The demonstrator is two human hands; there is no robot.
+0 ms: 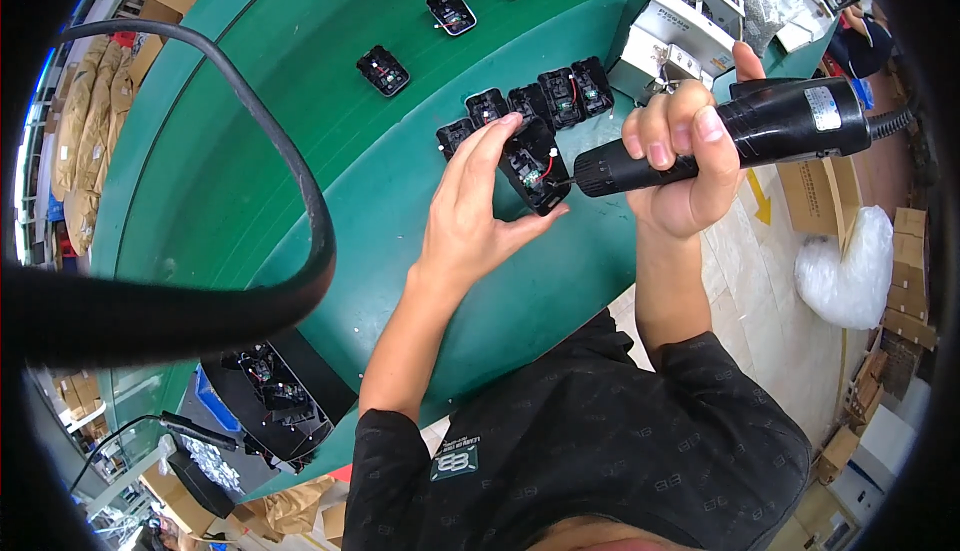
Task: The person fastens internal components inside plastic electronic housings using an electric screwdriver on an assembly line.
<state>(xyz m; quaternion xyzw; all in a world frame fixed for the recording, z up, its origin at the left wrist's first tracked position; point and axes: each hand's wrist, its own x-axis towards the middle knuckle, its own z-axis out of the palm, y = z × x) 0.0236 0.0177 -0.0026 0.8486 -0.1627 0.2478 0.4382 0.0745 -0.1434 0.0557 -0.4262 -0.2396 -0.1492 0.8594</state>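
Evenly and brightly lit from overhead; soft, short shadows beneath the left hand (470, 221) on the matte green conveyor belt (300, 151). Faint glare on the glossy black electric screwdriver (760, 131) at upper right. Strong fisheye bending toward the rim, dark vignette in all corners. Thick black hanging cable (300, 201) at left blurred, out of focus.

Green worktop (300, 141) curving across frame, factory setting. Pale floor (770, 291) at right with yellow arrow marking (760, 201). Stacked cardboard boxes (905, 281) along right edge, white plastic bag (850, 266) beside them. Brown paper sacks (85, 131) far left. Bright, even light.
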